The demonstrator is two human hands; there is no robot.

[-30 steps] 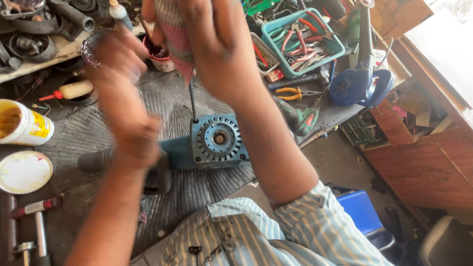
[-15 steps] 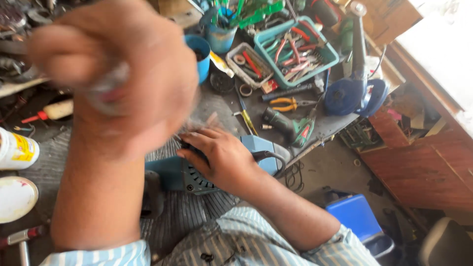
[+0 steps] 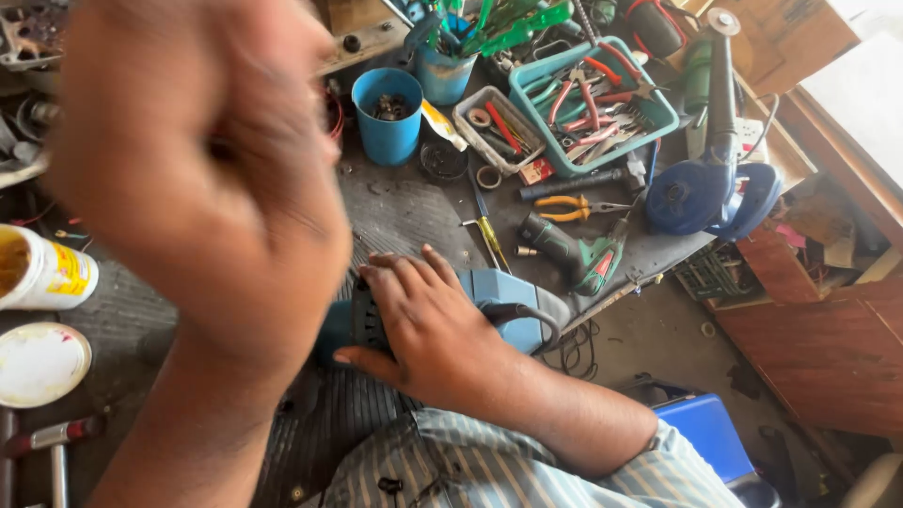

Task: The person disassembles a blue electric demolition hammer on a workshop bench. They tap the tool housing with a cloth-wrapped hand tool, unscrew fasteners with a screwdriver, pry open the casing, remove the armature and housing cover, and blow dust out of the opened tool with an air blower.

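Left hand [image 3: 202, 179]: raised close to the camera, at 10 o'clock of the view, blurred; fingers curled into a loose fist; whether it holds anything cannot be told.
Right hand [image 3: 428, 325]: at centre, palm down, fingers spread flat over the blue power tool [image 3: 499, 306]; pressing rather than gripping, not closed around it.
Blue power tool: lies on its side on the ribbed grey mat [image 3: 395, 216], just beyond the striped sleeve [image 3: 527, 470]; its black cord loops out at 3 o'clock of the hand.
Work surface: ribbed grey mat over a dark, worn bench, littered with small parts.
Left edge, 9 o'clock: white tin with yellow label [image 3: 42, 273], open, and its white lid [image 3: 38, 362] nearer the person.
Mid bench, 1 o'clock of the hand: green cordless tool [image 3: 574, 254], orange-handled pliers [image 3: 569, 207], yellow-handled screwdriver [image 3: 489, 240].
Far bench, 12 o'clock: blue cup [image 3: 388, 115] holding dark small parts; teal tray [image 3: 588, 99] full of pliers and cutters.
Far right, 2 o'clock: blue blower [image 3: 710, 188] at the bench edge.
Room: concrete floor below the bench at 4 o'clock; blue stool [image 3: 710, 433]; reddish wooden panel [image 3: 828, 348] at 3 o'clock; daylight from the upper right.
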